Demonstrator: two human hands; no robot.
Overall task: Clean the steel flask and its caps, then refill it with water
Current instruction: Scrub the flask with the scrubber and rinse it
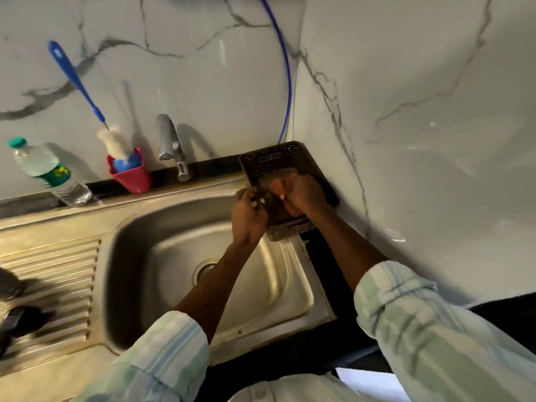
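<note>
Both hands meet at the near left edge of a dark perforated basket (271, 158) in the far right corner of the worktop. The right hand (304, 195) is closed on a red-checked scrubbing pad or cloth (278, 184) inside the basket. The left hand (248, 217) is curled, pinching something small and dark; what it is cannot be told.

Judgement: this looks like the stage of fetching or returning the scrubber, not the refill.

The steel sink (162, 256) below the hands holds nothing; the tap (171, 146) shows no running water. Blurred dark and metallic objects (13, 311) on the draining board at far left may be the flask and caps; not confirmable.

The next move calls for bringing scrubber and flask together over the basin.
</note>
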